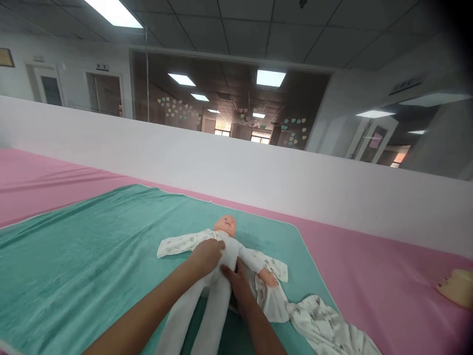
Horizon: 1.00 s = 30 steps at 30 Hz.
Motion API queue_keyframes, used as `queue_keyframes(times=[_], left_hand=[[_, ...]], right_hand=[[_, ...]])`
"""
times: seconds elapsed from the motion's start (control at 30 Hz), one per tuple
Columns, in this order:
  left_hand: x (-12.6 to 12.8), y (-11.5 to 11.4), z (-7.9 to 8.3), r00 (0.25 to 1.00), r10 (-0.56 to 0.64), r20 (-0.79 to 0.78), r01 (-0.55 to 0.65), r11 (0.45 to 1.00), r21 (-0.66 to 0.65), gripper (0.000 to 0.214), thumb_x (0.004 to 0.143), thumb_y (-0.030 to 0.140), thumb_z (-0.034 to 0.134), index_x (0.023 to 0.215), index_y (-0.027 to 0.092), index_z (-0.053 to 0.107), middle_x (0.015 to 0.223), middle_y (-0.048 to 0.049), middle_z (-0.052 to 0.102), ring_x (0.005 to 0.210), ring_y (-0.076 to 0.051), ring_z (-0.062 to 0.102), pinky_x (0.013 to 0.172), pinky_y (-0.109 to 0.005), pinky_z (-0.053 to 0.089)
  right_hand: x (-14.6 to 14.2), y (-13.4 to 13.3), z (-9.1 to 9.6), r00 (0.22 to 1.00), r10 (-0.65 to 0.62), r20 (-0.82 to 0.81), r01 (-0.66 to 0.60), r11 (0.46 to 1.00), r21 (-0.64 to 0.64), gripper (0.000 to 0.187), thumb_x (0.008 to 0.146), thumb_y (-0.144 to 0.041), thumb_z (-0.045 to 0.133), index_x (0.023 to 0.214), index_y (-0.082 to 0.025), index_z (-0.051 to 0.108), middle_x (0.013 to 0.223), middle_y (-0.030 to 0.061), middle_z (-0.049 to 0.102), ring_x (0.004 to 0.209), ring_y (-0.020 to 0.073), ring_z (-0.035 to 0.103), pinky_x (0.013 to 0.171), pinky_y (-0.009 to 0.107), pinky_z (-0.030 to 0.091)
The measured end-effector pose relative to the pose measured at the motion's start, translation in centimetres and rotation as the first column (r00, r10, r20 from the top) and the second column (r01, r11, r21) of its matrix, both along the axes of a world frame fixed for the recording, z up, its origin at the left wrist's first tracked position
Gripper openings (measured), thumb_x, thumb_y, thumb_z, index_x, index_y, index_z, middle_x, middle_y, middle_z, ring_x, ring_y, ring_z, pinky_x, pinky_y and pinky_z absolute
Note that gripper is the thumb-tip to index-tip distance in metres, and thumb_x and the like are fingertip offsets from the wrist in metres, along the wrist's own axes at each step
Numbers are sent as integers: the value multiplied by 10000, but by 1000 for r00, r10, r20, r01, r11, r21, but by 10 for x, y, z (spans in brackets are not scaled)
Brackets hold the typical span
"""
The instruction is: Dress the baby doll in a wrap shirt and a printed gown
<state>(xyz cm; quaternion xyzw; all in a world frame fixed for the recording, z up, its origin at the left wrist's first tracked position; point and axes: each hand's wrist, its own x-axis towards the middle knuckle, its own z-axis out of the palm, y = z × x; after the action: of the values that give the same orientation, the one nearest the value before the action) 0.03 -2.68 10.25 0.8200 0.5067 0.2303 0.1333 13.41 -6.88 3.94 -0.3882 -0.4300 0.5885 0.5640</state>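
A baby doll (232,249) in white clothing lies on its back on a teal blanket (111,246), its head away from me. Under it a white patterned baby shirt (181,244) is spread, with one sleeve out to each side. My left hand (210,254) is closed against the doll's chest; whatever its fingers hold is hidden. At the doll's waist, on the right, my right hand (239,283) grips its side, thumb on the front and fingers around the flank. One doll hand (268,277) shows beyond the cuff, resting on the shirt; the other is hidden.
Crumpled white patterned cloth (328,325) lies to the right, across the blanket's edge. A pink cover (384,281) lies beneath the blanket. At the right edge sits a beige object (456,288), partly cut off. A low white partition (236,172) runs behind.
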Motion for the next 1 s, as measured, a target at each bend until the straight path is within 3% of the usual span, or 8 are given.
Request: queue_keyframes(times=[0.17, 0.33, 0.47, 0.57, 0.67, 0.77, 0.87, 1.0], left_hand=[[-6, -22, 7, 995, -101, 17, 101, 995, 1, 315, 770, 203, 432, 988, 256, 653, 938, -39, 650, 892, -231, 573, 753, -314, 399], [-30, -22, 15, 989, 140, 45, -139, 990, -17, 326, 798, 381, 444, 1068, 262, 583, 882, -18, 641, 770, -197, 590, 643, -275, 374], [-51, -38, -9, 975, 199, -103, -199, 980, 4, 409, 726, 502, 525, 1034, 235, 553, 962, -45, 614, 784, -221, 586, 584, -270, 332], [-58, -56, -30, 966, 234, -110, -231, 972, 37, 334, 774, 459, 474, 1013, 233, 529, 1048, -56, 592, 841, -241, 584, 581, -271, 319], [-56, -67, -39, 961, 261, -91, -257, 965, 52, 227, 822, 374, 401, 948, 231, 523, 961, -46, 612, 778, -232, 584, 580, -273, 305], [-47, -67, -33, 964, 261, -56, -258, 965, 54, 165, 832, 305, 367, 838, 223, 510, 791, -25, 606, 683, -208, 557, 573, -273, 284], [-33, -66, -19, 962, 250, 106, -254, 967, 21, 143, 828, 277, 355, 785, 213, 476, 670, -2, 555, 620, -177, 503, 558, -266, 288], [-14, -73, -7, 946, 74, 316, -34, 991, -130, 150, 780, 285, 422, 716, 203, 530, 591, 19, 535, 548, -143, 463, 505, -247, 313]], right_hand=[[4, 0, 0, 999, 23, -24, -22, 999, 24, 696, 700, -408, 642, 1326, -236, 391, 1190, 75, 590, 1030, 270, 574, 825, 390, 495], [13, 12, -16, 996, -66, -63, 64, 997, -37, 714, 648, -427, 682, 1293, -239, 442, 1345, 40, 463, 1187, 262, 468, 952, 395, 423], [19, 19, -28, 998, -67, 5, 67, 998, -16, 679, 667, -436, 674, 1287, -261, 457, 1401, 2, 385, 1258, 253, 391, 977, 379, 406], [20, 19, -31, 999, -41, 12, 41, 999, 22, 662, 703, -438, 644, 1307, -277, 428, 1406, -19, 375, 1267, 241, 380, 988, 374, 395], [20, 17, -31, 999, -37, 4, 37, 998, 42, 697, 706, -438, 639, 1335, -276, 386, 1430, -29, 329, 1293, 224, 341, 1023, 371, 356], [20, 16, -32, 999, -37, 21, 36, 999, 13, 731, 704, -466, 627, 1352, -264, 357, 1448, -24, 289, 1298, 220, 337, 1010, 362, 371], [21, 15, -32, 997, -55, 53, 56, 998, -11, 736, 696, -478, 624, 1351, -268, 362, 1437, -18, 314, 1292, 226, 346, 999, 364, 381], [24, 15, -29, 995, -61, 83, 61, 998, -6, 718, 678, -481, 626, 1330, -288, 396, 1366, -12, 434, 1257, 234, 396, 989, 382, 384]])
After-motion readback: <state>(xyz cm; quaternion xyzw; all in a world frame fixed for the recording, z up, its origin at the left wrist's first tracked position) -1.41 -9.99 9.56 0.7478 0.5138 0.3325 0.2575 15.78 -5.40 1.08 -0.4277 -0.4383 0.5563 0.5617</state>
